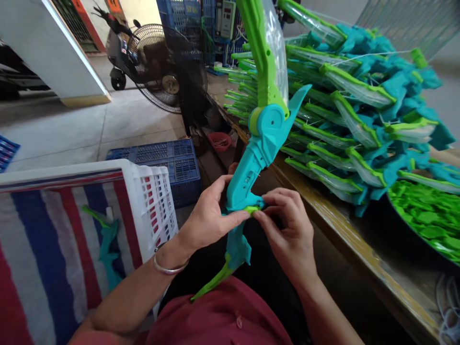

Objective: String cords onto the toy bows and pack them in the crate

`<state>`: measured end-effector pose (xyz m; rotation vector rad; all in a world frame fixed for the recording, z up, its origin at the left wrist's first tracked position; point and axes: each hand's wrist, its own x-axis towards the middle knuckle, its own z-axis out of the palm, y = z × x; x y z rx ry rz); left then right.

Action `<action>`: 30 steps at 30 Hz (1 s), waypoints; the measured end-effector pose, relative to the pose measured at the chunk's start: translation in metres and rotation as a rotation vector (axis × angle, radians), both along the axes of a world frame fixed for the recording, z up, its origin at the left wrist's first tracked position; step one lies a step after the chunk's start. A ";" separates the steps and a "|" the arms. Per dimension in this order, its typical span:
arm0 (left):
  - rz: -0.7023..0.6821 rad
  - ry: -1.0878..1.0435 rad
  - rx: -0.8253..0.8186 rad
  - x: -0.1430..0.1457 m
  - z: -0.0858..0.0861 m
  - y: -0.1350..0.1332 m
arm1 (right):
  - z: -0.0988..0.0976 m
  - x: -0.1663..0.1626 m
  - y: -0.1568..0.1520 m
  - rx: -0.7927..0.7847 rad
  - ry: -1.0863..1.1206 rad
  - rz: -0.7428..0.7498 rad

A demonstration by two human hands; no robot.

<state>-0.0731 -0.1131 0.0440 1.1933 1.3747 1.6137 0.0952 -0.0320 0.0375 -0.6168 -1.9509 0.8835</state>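
Left grip is closed around the middle of the turquoise-and-green toy, which is held tilted above the lap; the right grip is pinched nearly shut on a small green piece there (the fingers hide part of it). Similar toys crowd the table at right, beside a dark basin of green pieces. Leftward stands a white crate, striped cloth inside; beyond, a fan.
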 end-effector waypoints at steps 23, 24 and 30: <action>0.068 0.295 -0.085 0.002 -0.013 0.007 | -0.022 0.001 0.020 -0.396 -0.071 0.160; 0.039 0.242 -0.111 -0.001 -0.016 0.009 | -0.024 0.000 0.020 -0.418 -0.051 0.144; 0.086 -0.193 -0.326 0.003 -0.026 0.020 | -0.019 0.021 0.027 -0.441 -0.005 0.242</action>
